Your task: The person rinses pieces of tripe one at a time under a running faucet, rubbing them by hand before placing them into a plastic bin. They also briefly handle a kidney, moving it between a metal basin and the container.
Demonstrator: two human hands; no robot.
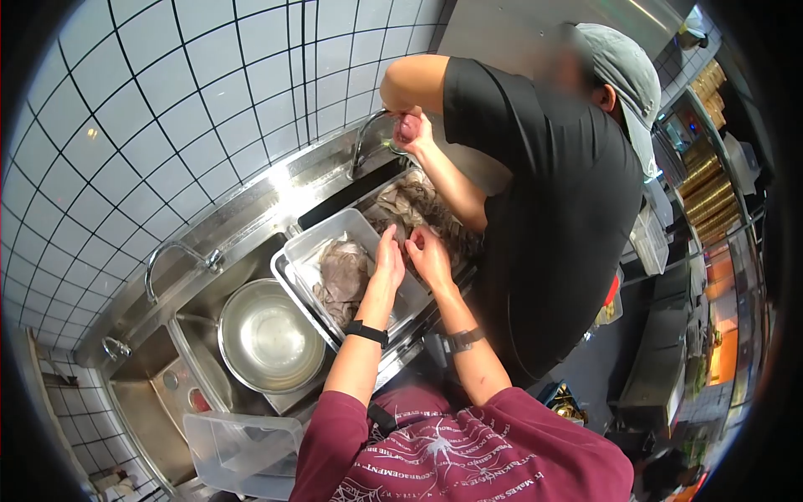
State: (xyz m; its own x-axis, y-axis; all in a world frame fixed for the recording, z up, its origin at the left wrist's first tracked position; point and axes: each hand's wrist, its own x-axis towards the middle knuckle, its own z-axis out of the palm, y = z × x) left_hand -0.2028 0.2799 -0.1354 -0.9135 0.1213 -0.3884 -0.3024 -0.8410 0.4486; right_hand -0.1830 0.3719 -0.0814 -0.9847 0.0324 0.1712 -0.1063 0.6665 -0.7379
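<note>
Over the right edge of a clear plastic tub (pixel 294 251), my left hand (pixel 389 258) is held with its fingers stretched out. Close beside it, my right hand (pixel 430 258) has its fingers curled inward; what they grip, if anything, is hidden. Limp greyish-brown pieces (pixel 343 272), with the look of tripe, lie in the tub to the left of my hands. More such folded pieces (pixel 410 201) fill the sink area just beyond my fingertips.
At my right a co-worker (pixel 560 184) in black leans over the sink, hands together near a tap (pixel 360 142). A large metal bowl (pixel 272 335) sits in the basin to the left, below another tap (pixel 180 251). A clear container (pixel 242 452) rests at the lower left.
</note>
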